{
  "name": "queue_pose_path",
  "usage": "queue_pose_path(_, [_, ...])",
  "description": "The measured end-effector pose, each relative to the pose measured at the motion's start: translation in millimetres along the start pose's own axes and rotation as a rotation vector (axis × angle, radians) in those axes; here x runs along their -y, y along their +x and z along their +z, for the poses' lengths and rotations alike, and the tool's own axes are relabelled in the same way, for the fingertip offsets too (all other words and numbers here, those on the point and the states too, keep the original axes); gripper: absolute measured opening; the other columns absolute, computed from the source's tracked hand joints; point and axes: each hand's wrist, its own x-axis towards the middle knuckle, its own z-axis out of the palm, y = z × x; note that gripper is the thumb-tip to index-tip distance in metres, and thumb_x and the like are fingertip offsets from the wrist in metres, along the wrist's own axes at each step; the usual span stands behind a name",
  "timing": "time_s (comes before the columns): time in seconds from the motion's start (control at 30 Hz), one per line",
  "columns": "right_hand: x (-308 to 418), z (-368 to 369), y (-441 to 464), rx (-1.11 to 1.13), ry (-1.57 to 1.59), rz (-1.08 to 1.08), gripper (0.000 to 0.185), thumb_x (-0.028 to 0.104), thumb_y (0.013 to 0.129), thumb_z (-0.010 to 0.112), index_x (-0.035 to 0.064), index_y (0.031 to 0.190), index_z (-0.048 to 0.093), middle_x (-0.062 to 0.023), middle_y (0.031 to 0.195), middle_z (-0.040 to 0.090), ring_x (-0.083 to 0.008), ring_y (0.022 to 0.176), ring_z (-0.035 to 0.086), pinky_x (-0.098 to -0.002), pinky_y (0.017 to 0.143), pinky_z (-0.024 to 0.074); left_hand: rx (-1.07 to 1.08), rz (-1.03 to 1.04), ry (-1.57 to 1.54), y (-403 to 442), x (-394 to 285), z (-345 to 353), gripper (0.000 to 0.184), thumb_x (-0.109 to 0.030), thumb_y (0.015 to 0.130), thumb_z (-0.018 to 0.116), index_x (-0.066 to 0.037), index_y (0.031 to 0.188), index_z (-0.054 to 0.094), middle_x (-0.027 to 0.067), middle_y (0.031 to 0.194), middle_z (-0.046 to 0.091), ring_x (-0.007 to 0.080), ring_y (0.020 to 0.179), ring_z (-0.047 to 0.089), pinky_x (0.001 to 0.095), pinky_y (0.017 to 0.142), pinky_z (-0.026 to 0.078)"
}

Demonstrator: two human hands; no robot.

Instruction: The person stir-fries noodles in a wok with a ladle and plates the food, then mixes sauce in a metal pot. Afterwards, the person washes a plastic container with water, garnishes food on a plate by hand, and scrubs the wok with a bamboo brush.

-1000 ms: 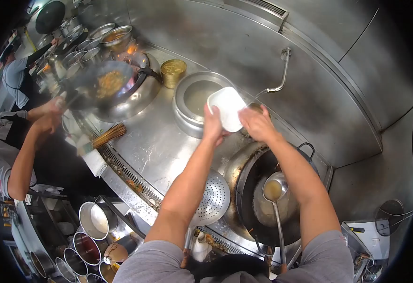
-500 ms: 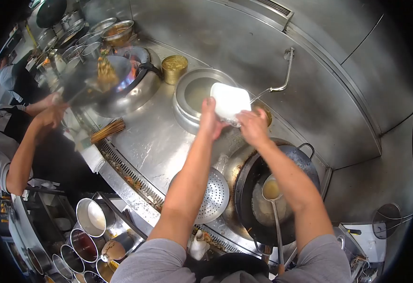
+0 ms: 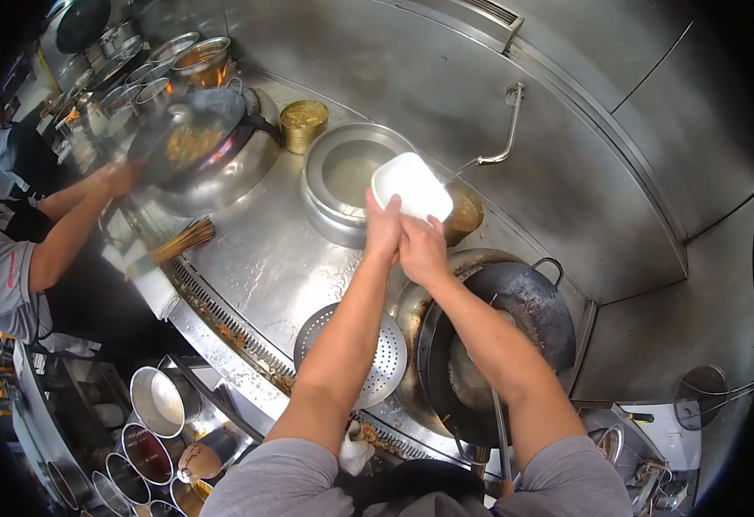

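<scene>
A white, round-cornered tub (image 3: 411, 185) is tilted over the right rim of a round metal pot (image 3: 316, 177) that holds liquid. My left hand (image 3: 383, 222) grips the tub's lower left edge, thumb on top. Close against it, my right hand (image 3: 424, 248) has its fingers at the tub's lower edge; part of its grip is hidden. A thin stream of water runs from the wall tap (image 3: 502, 151) just behind the tub. Below my right forearm sits a dark wok (image 3: 545, 302) with a ladle (image 3: 503, 431) in it.
A perforated strainer (image 3: 390, 362) lies beneath my left forearm. Gold-coloured tins (image 3: 304, 129) stand beside the pot. At left, a co-worker's hands (image 3: 118, 178) are at another wok (image 3: 148, 142) holding food. A bamboo brush (image 3: 185, 239) and several seasoning pots (image 3: 157, 401) are nearer.
My right hand has moved left from the tub's right side to beside my left hand, and the tub has turned. The co-worker's tossed food has dropped into their wok. The view has shifted slightly.
</scene>
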Motion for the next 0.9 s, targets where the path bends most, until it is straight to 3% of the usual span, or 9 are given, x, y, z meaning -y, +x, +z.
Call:
queue_pose_path(0.07, [-9, -21, -8, -0.018, 0.064, -0.069, 0.025, 0.018, 0.09, 0.052, 0.0112, 0.11, 0.065, -0.0075, 0.114, 0.067, -0.0215, 0.11, 0.06, -0.0567, 0.104, 0.0263, 0.065, -0.046, -0.045, 0, -26, -17, 0.048, -0.012, 0.095, 0.046, -0.01, 0.141, 0.029, 0.0171, 0.125, 0.05, 0.0249, 0.108, 0.056, 0.0348, 0.087, 0.049])
queue_pose_path(0.13, [-34, -44, -2, 0.318, -0.155, -0.288, 0.029, 0.019, 0.092, 0.05, 0.0129, 0.118, 0.062, -0.0054, 0.12, 0.064, -0.0207, 0.118, 0.056, -0.0574, 0.107, 0.0226, 0.122, -0.112, -0.072, -3, -27, -29, 0.046, -0.009, 0.097, 0.042, -0.01, 0.141, 0.029, 0.0159, 0.124, 0.051, 0.0242, 0.105, 0.057, 0.035, 0.085, 0.05])
queue_pose_path(0.3, [-30, -34, 48, 0.288, -0.5, -0.167, 0.038, 0.028, 0.095, 0.047, 0.0126, 0.129, 0.054, -0.0047, 0.144, 0.047, -0.017, 0.129, 0.047, -0.065, 0.105, 0.023, 0.093, -0.344, -0.14, -16, -12, -4, 0.043, -0.028, 0.102, 0.042, -0.02, 0.142, 0.026, 0.0094, 0.134, 0.046, 0.0277, 0.115, 0.057, 0.0467, 0.081, 0.057])
queue_pose_path(0.4, [-9, -23, 27, 0.377, -0.05, -0.118, 0.041, 0.028, 0.097, 0.034, 0.0174, 0.13, 0.056, -0.0064, 0.142, 0.049, -0.0182, 0.132, 0.044, -0.0581, 0.109, 0.0204, 0.11, -0.216, -0.295, -1, 3, -18, 0.046, -0.037, 0.102, 0.041, -0.017, 0.14, 0.026, 0.0114, 0.131, 0.049, 0.028, 0.116, 0.056, 0.0451, 0.079, 0.059])
queue_pose_path(0.57, [-52, -52, 30, 0.615, -0.459, -0.151, 0.039, 0.029, 0.099, 0.034, 0.0181, 0.127, 0.058, -0.002, 0.137, 0.054, -0.015, 0.13, 0.046, -0.0632, 0.108, 0.018, 0.161, -0.259, 0.003, -7, -20, -36, 0.048, -0.044, 0.101, 0.037, -0.017, 0.139, 0.025, 0.016, 0.124, 0.053, 0.0298, 0.114, 0.059, 0.0414, 0.065, 0.061])
queue_pose_path(0.7, [-53, -18, 31, 0.241, -0.15, -0.169, 0.04, 0.033, 0.098, 0.036, 0.0139, 0.126, 0.058, -0.0084, 0.133, 0.056, -0.0236, 0.128, 0.048, -0.0614, 0.107, 0.0201, 0.088, -0.353, 0.02, -10, -2, 4, 0.049, -0.046, 0.101, 0.038, -0.018, 0.139, 0.025, 0.0137, 0.123, 0.053, 0.0291, 0.103, 0.063, 0.0434, 0.062, 0.06])
queue_pose_path(0.73, [-32, -36, 32, 0.433, -0.007, -0.073, 0.042, 0.034, 0.097, 0.036, 0.0091, 0.123, 0.057, -0.0089, 0.131, 0.057, -0.0274, 0.121, 0.054, -0.0632, 0.106, 0.0207, 0.092, -0.354, 0.013, -7, -8, 10, 0.049, -0.046, 0.101, 0.038, -0.018, 0.139, 0.025, 0.0137, 0.123, 0.053, 0.0291, 0.103, 0.063, 0.0434, 0.062, 0.06])
queue_pose_path(0.83, [-51, -31, 16, 0.224, 0.175, -0.007, 0.034, 0.024, 0.095, 0.047, 0.0033, 0.121, 0.054, -0.0191, 0.122, 0.06, -0.0334, 0.111, 0.059, -0.0482, 0.099, 0.0404, 0.253, -0.45, 0.091, 17, -42, 20, 0.052, -0.047, 0.101, 0.037, -0.021, 0.142, 0.02, 0.0118, 0.128, 0.049, 0.0282, 0.099, 0.063, 0.0436, 0.067, 0.057])
queue_pose_path(0.9, [-59, -21, 17, 0.054, 0.318, 0.118, 0.036, 0.024, 0.097, 0.047, 0.0016, 0.124, 0.052, -0.0197, 0.122, 0.06, -0.0308, 0.112, 0.058, -0.043, 0.097, 0.0428, 0.296, -0.233, 0.534, 19, -26, 49, 0.054, -0.042, 0.101, 0.036, -0.021, 0.149, 0.02, 0.0173, 0.135, 0.047, 0.0331, 0.115, 0.055, 0.0491, 0.081, 0.053])
